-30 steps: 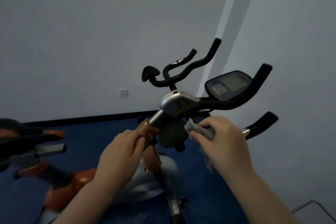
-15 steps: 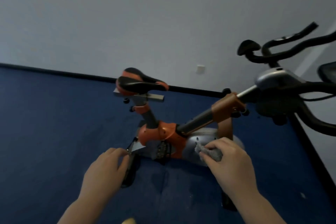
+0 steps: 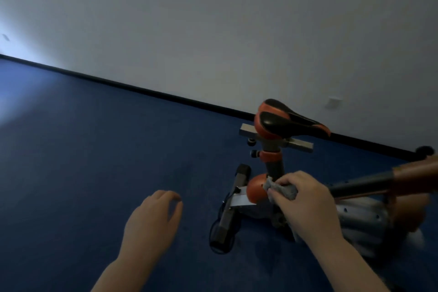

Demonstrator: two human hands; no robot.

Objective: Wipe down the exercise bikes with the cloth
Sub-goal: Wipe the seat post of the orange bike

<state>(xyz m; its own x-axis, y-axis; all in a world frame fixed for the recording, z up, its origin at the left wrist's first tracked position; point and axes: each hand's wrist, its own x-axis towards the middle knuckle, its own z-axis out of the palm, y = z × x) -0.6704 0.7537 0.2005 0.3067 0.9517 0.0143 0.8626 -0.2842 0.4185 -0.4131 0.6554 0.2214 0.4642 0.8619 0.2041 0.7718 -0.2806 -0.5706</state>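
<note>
Your right hand (image 3: 305, 204) grips the bunched cloth (image 3: 280, 189), held at the orange joint (image 3: 256, 188) where the seat post (image 3: 275, 166) meets the bike (image 3: 362, 218) frame. The post's long axis rises straight above that hand to the saddle (image 3: 288, 121). Your left hand (image 3: 154, 218) hangs loosely curled and holds nothing, well apart to the left over the floor (image 3: 94, 173). The right hand is nearer; the likely stroke runs upward along the post.

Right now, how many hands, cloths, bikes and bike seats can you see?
Hands: 2, the left hand and the right hand
Cloths: 1, the grey cloth
Bikes: 1, the exercise bike
Bike seats: 1, the saddle
Total: 5
</note>
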